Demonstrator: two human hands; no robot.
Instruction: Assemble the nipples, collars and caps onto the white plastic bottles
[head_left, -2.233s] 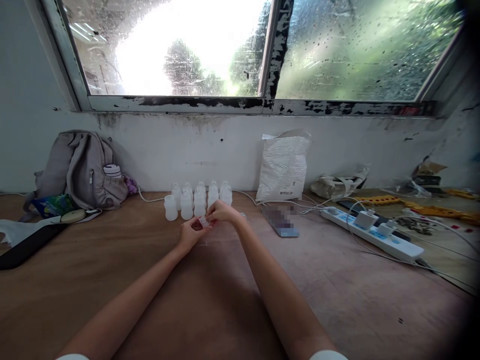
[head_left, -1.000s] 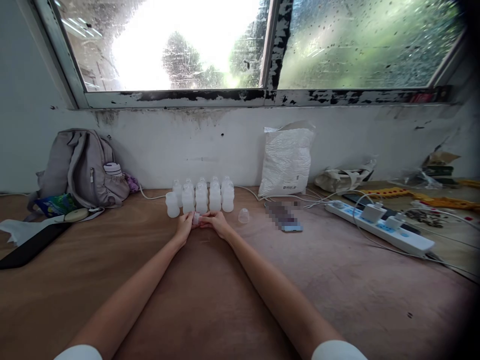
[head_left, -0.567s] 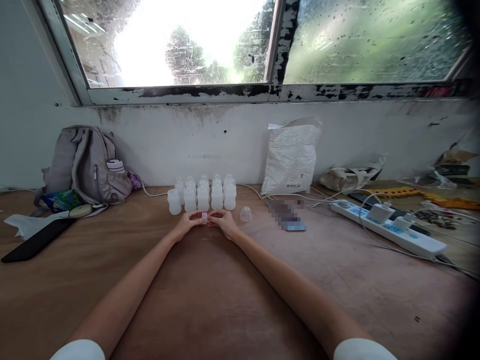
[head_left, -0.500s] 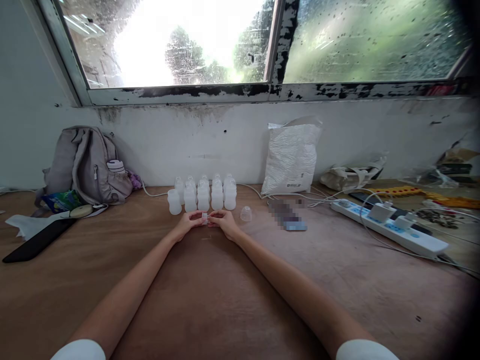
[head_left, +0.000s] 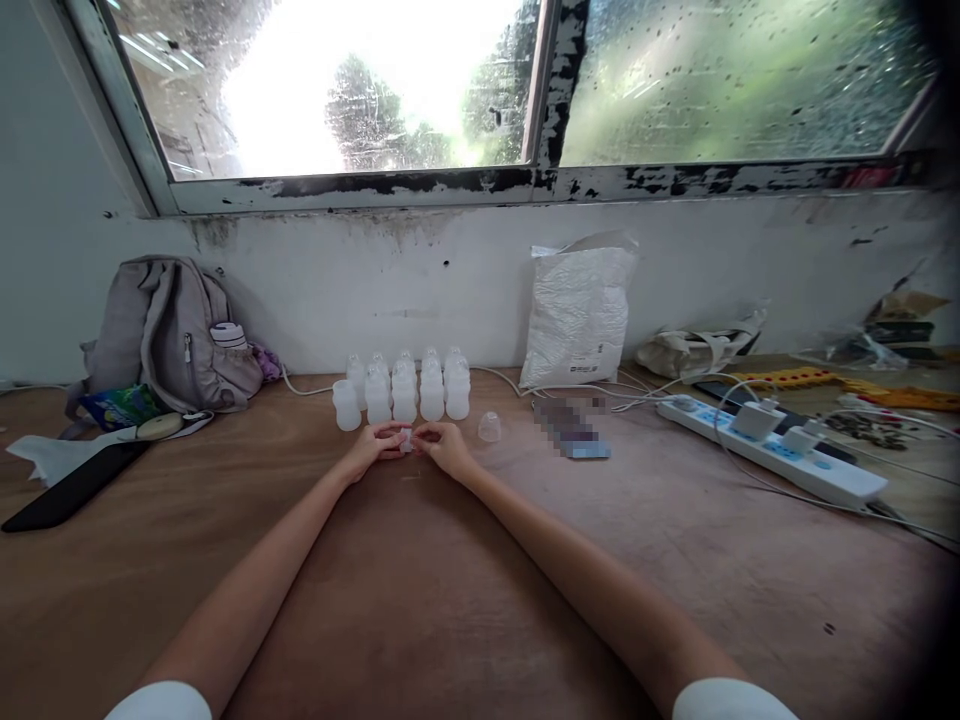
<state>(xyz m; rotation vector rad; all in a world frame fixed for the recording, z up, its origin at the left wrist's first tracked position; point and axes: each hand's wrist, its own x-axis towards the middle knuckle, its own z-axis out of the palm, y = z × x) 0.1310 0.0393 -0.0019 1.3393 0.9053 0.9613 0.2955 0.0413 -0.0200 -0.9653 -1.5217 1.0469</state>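
My left hand [head_left: 375,448] is closed on a small whitish ribbed piece, which looks like a bottle collar [head_left: 406,441]. Against the collar's right side, the fingertips of my right hand [head_left: 445,446] are pinched together. Fingers cover much of the piece, so its full shape is hidden. Just beyond my hands stand several frosted white baby bottles [head_left: 405,392] in a close group, with clear domed caps on top. A bottle without a cap [head_left: 346,405] stands upright at the group's front left. To the right of my right hand, a clear dome cap [head_left: 490,427] rests on the table.
A grey backpack [head_left: 176,335] and a black flat case [head_left: 75,487] lie to the left. A white padded bag [head_left: 577,315] leans on the wall. Toward the right are a phone [head_left: 587,449], cables and a power strip [head_left: 772,450] on the wooden table [head_left: 420,600].
My right fingers have shifted slightly on the small collar, which now shows a little more between the hands. The camera view has moved slightly; the bottles and dome cap stay in place.
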